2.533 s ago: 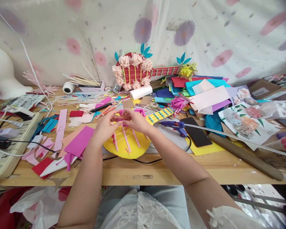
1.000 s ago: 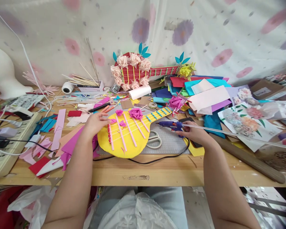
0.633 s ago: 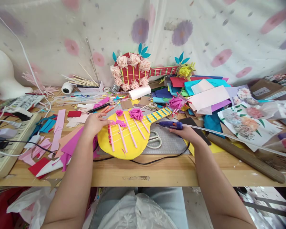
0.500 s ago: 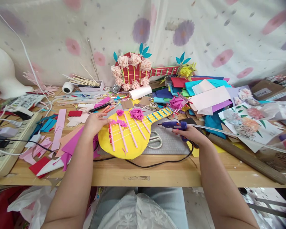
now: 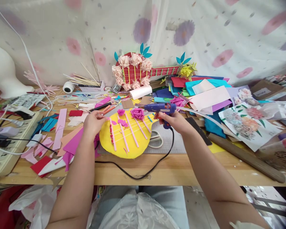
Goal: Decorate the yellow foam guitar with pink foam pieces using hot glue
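Note:
A flat yellow craft guitar (image 5: 124,146) lies before me, with pink strips, white strings and magenta paper flowers (image 5: 137,113) on its body. My left hand (image 5: 94,123) is closed at the guitar's upper left edge, its fingertips pinching there beside small magenta petals (image 5: 113,122). My right hand (image 5: 175,121) grips a blue hot glue gun (image 5: 164,108) above the guitar's neck. Its nozzle points left, over the larger flower. A clear glue stick (image 5: 205,117) sticks out of the gun's back. White-handled scissors (image 5: 155,140) lie partly under the guitar.
A red craft guitar (image 5: 134,73) with pale roses leans at the back. Coloured paper sheets (image 5: 212,98) are piled to the right, near a brown stick (image 5: 248,159). Paper scraps and a power strip (image 5: 16,143) lie left. The gun's black cord (image 5: 143,176) loops along the table's front.
My right hand has brought the glue gun left and up, over the guitar's neck. The cord's loop has shifted toward me. My left hand has drawn back slightly at the guitar's edge.

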`<action>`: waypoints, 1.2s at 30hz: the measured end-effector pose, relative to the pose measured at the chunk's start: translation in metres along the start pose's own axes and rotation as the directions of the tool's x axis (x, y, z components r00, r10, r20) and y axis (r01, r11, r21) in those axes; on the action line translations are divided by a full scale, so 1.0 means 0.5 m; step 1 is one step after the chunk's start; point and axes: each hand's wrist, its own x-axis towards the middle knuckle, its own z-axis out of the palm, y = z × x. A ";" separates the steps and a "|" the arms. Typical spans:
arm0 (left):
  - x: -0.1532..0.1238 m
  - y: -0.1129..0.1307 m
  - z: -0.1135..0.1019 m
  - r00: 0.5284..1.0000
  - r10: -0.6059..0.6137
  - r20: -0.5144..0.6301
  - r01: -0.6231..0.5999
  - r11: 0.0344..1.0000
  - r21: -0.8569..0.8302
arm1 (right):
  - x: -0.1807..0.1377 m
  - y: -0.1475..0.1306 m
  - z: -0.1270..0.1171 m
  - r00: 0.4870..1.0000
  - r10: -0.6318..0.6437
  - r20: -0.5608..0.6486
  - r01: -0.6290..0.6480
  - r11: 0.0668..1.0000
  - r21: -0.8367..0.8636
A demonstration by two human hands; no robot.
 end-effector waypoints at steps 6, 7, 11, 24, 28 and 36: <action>-0.017 0.005 0.016 0.997 0.041 -0.063 -0.057 0.960 -0.273 | 0.056 -0.029 0.097 0.992 -0.045 0.119 0.049 0.998 -0.036; -0.021 0.008 0.019 0.998 0.034 -0.053 -0.049 0.948 -0.314 | 0.064 -0.029 0.110 0.989 -0.061 0.134 0.070 0.996 -0.062; -0.036 0.014 0.025 0.999 -0.034 -0.033 0.017 0.910 -0.415 | 0.083 -0.027 0.152 0.977 -0.168 0.132 0.192 0.962 -0.193; -0.046 0.017 0.028 0.989 -0.150 -0.023 0.122 0.875 -0.468 | 0.087 -0.049 0.180 0.978 -0.127 0.163 0.180 0.911 -0.370; -0.045 0.015 0.030 0.988 -0.145 -0.050 0.101 0.861 -0.498 | 0.088 -0.046 0.182 0.976 -0.149 0.161 0.199 0.910 -0.363; -0.042 0.010 0.033 0.987 -0.150 -0.055 0.097 0.835 -0.542 | 0.089 -0.052 0.180 0.969 -0.173 0.175 0.231 0.887 -0.401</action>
